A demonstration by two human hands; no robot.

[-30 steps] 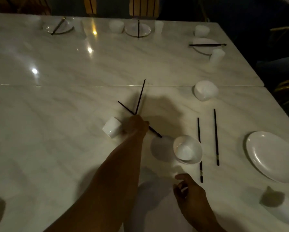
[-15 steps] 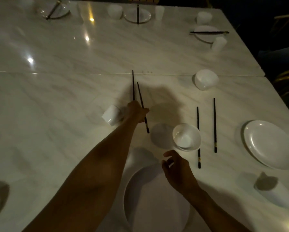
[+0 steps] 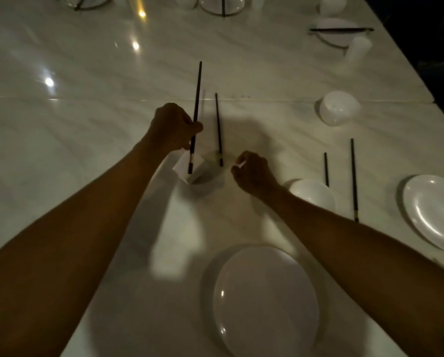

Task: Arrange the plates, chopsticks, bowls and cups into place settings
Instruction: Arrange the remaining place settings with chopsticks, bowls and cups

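White marble table [image 3: 87,155] is filling the whole view, dim, with lamp glare shining on its far half. Nearest the camera, a big plate [image 3: 266,302] is lying bare, and a second plate [image 3: 432,210] is sitting bare at the right edge. Between them, a bowl [image 3: 316,193] is peeking out from behind the right forearm; what it holds is hidden. Farther back, another bowl [image 3: 339,108] is lying tipped on its side. A pair of chopsticks [image 3: 354,179] is lying beside the near bowl, well apart from the hands. Across the far edge, set places are showing plates with chopsticks laid over them. Left hand [image 3: 173,131] is gripping one chopstick [image 3: 196,109], raised over a small cup [image 3: 190,168] that is lying tipped beneath it. A second chopstick [image 3: 218,130] is lying just beside, untouched. Right hand [image 3: 253,172] is hovering with fingers curled, pinching something small and pale that I cannot make out.
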